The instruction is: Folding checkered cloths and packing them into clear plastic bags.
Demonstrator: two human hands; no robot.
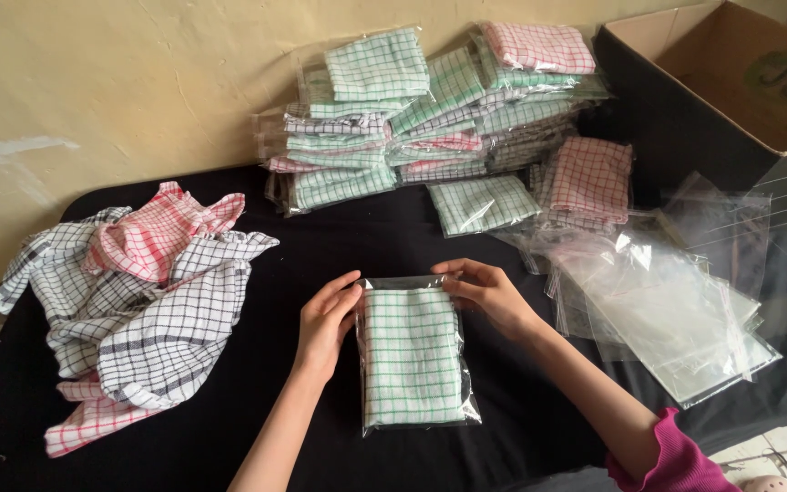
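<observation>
Near the front edge of the black surface (339, 246), a little right of its middle, I see a green-checked cloth in a clear bag (413, 357) lying flat, its long axis running from the front edge toward the back. My left hand (325, 323) rests against the bag's upper left corner with the fingers curved over it, and my right hand (486, 293) pinches the upper right corner, so both hands grip the far, open end of the bag rather than its body. The rest of the bag stretches back toward me between my forearms, and neither hand is clearly nearer to it than the other.

Toward the left edge lies a loose heap of checked cloths (138, 310), black-and-white and red-and-white, touching nothing I hold. Along the back edge, against the cream wall (111, 82), stands a stack of bagged cloths (421, 118) in green, red and dark checks. By the right edge, just beside my right wrist, is a sheaf of empty clear bags (667, 301); how many, I cannot tell through the glare. Behind them, at the back right corner, sits an open cardboard box (730, 73), which looks empty from this angle.
</observation>
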